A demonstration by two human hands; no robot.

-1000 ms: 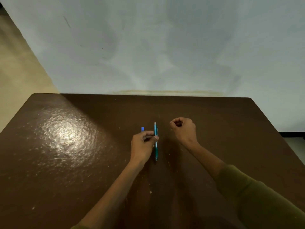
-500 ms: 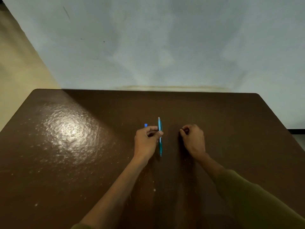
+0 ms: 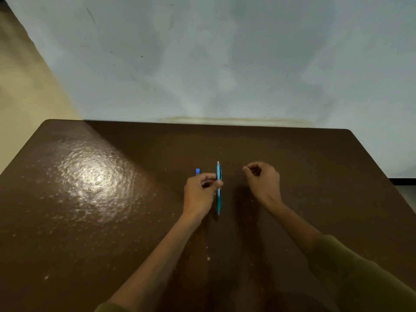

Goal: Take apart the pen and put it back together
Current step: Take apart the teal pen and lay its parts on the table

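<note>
The room is dim, so small details are hard to see, and both arms are cut off by the lower edge of the view. The left hand (image 3: 199, 192) covers the middle part of the pen (image 3: 218, 190), and I cannot see whether the pen rests on the brown table (image 3: 94, 221) or is lifted a little above it. Behind the left knuckles a small blue piece (image 3: 197, 171) shows only its top; what it is, I cannot tell. The pen is a thin teal one, see-through in places, with a pale tip at the far end and a clip near that end; it lies in line with the person's view, near the middle of the table. The left thumb and forefinger are closed on the pen's barrel. The right hand (image 3: 263, 182) is well apart from the pen, to its right, with the fingers curled in and the thumb meeting the forefinger; if something tiny is pinched there, it is too small and dark to make out. Compared with half a second ago, the right hand has lifted and moved a bit farther away, while the left hand keeps the same hold on the pen. A green sleeve (image 3: 364, 273) covers the right forearm.
</note>
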